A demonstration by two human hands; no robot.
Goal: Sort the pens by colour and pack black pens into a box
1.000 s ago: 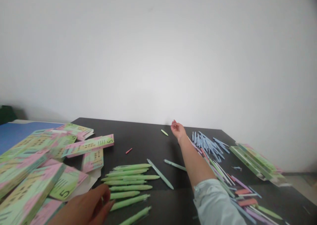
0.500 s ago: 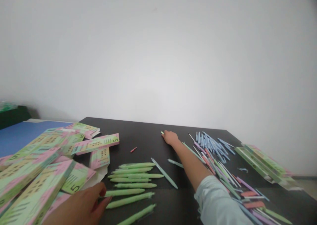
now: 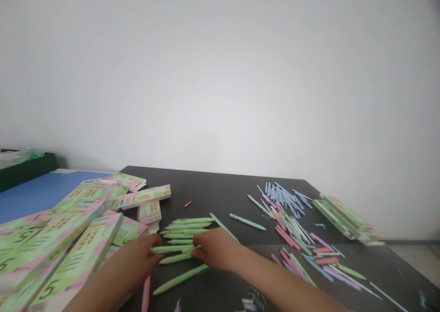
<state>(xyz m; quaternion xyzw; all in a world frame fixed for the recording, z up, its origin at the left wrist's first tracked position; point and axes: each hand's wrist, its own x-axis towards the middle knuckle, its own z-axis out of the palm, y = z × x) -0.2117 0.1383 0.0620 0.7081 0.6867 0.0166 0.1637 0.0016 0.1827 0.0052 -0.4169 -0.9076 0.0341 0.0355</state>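
My left hand point(image 3: 139, 259) is closed, with its fingertips around the left end of a light-green pen point(image 3: 173, 249). From the other side, my right hand point(image 3: 216, 248) pinches the right end of that pen. More green pens point(image 3: 187, 225) lie side by side just beyond my hands. Nearer to me, one green pen point(image 3: 180, 279) slants on the black table point(image 3: 220, 190). A pale teal pen point(image 3: 247, 221) lies to the right, and another is partly covered by my right hand. Part of a pink pen point(image 3: 146, 293) shows below my left hand.
Printed pen boxes point(image 3: 85, 238) are heaped at the left. Blue pens point(image 3: 283, 197) and mixed coloured pen parts point(image 3: 292, 229) spread across the right side, near an open box point(image 3: 335, 218). Small clear pieces point(image 3: 254, 300) lie at the front. A dark-green bin point(image 3: 30, 170) stands far left.
My right hand has come back from the far middle of the table to the green pens. My left hand has moved right and forward, and both hands are now on one pen.
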